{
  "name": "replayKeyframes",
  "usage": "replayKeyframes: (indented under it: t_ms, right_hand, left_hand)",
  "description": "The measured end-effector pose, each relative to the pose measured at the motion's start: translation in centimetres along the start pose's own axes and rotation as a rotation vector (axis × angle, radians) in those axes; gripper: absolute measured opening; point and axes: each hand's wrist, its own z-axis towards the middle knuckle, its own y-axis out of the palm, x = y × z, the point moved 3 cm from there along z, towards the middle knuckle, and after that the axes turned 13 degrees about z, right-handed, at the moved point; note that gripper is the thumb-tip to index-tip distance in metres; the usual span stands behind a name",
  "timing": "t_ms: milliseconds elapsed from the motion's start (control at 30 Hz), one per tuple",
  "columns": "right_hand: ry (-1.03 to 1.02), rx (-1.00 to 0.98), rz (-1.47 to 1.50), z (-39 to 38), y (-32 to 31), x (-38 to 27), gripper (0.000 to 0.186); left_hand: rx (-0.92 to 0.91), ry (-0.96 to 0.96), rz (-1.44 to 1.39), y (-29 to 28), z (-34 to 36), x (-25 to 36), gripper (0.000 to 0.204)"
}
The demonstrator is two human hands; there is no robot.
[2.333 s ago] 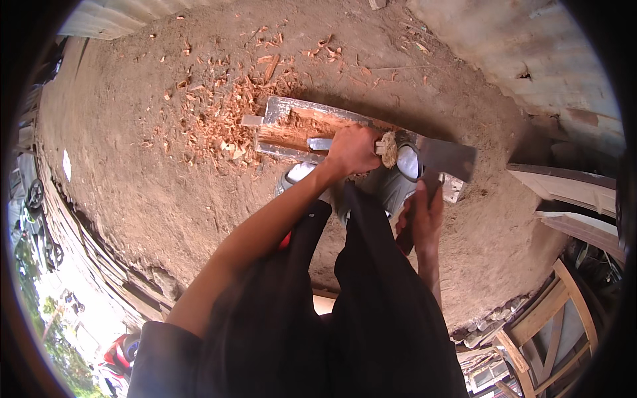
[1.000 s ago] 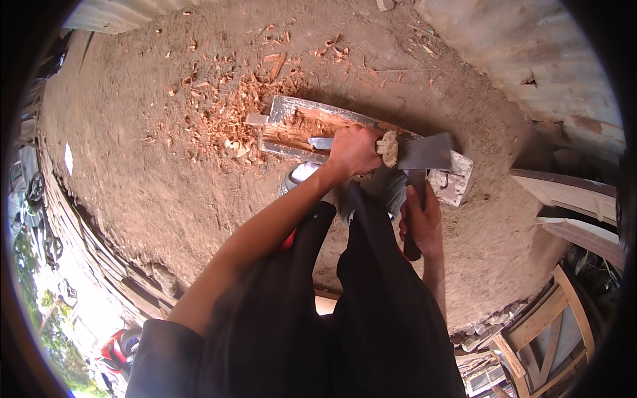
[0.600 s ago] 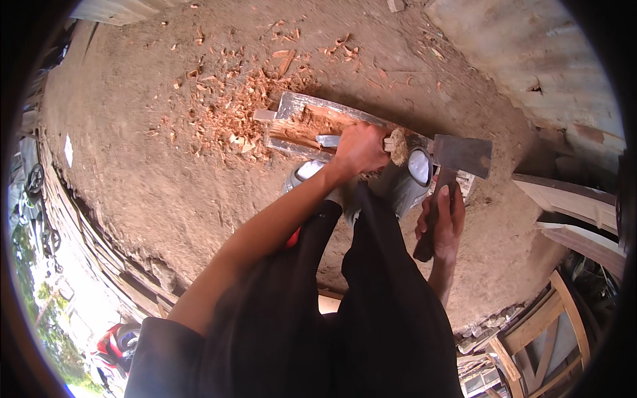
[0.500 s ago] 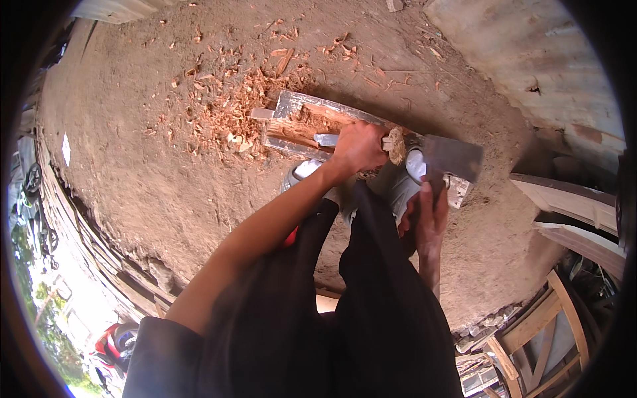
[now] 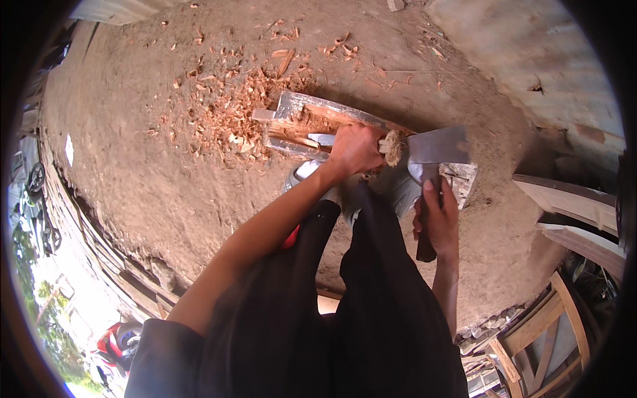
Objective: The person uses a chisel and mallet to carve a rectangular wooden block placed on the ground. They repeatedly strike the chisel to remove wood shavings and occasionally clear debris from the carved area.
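My left hand [image 5: 358, 150] is closed round the handle of a chisel, whose grey metal blade [image 5: 321, 139] points left into a hollowed block of wood [image 5: 332, 109]. At the right the chisel's handle end [image 5: 393, 147] sticks out, pale and frayed. My right hand [image 5: 439, 215] grips the dark handle of a hatchet [image 5: 439, 146]. Its broad grey head is just right of the chisel's frayed end, with a small gap between them. Reddish chips lie inside the block's hollow. My left hand hides the middle of the chisel.
Wood shavings [image 5: 245, 113] are heaped on the dirt floor [image 5: 133, 132] left of and beyond the block. My shoe [image 5: 305, 170] is close to the block's near side. Corrugated metal sheet [image 5: 551, 60] stands far right, with wooden frames [image 5: 544, 318] near right.
The hatchet head has moved left, closer to the chisel's frayed end. My right hand has turned with it and shows more sharply. My left hand has barely shifted.
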Motion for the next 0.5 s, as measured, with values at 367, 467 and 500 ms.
replayKeyframes:
  t_ms: [367, 467, 500]
  right_hand:
    - [-0.007, -0.111, 0.023, -0.5, 1.5, -1.5, 0.029]
    - [-0.016, -0.072, 0.082, -0.8, 1.7, -2.7, 0.031]
    - [-0.007, -0.072, 0.075, -0.8, 1.5, -2.9, 0.031]
  left_hand:
    - [-0.021, -0.042, -0.015, -1.2, -0.6, -1.2, 0.053]
    - [-0.039, -0.034, -0.034, -1.8, -0.5, -1.7, 0.054]
    - [-0.040, -0.019, -0.046, -1.8, -0.6, -1.8, 0.053]
